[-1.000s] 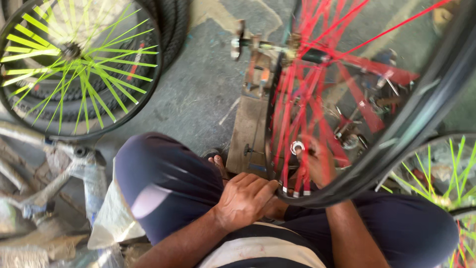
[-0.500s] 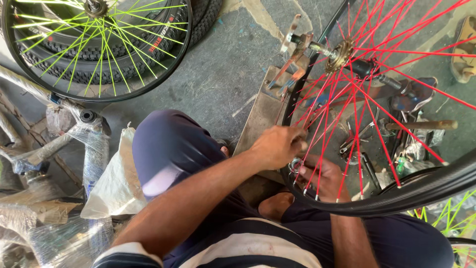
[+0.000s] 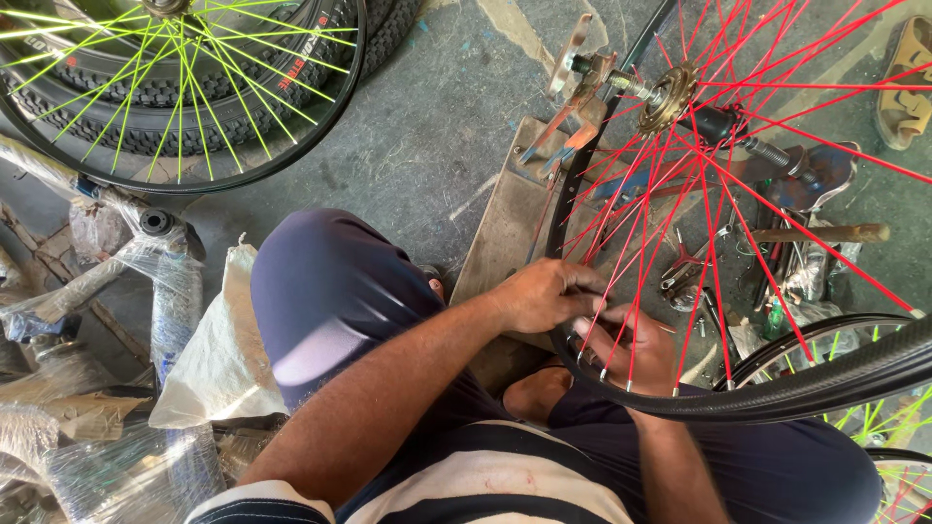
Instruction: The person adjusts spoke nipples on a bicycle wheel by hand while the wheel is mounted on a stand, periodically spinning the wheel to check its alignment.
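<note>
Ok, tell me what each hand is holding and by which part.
Left hand grips the red-spoked wheel by its black rim, low on the near side. Right hand is among the spokes there; its grip cannot be told.

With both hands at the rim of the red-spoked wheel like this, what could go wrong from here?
1. The left hand and right hand sit among the red spokes at the black rim; if the wheel turns on its stand, fingers could get pinched.
2. Loose tools lie on the floor under the wheel; a dropped small part could get lost among them.
</note>
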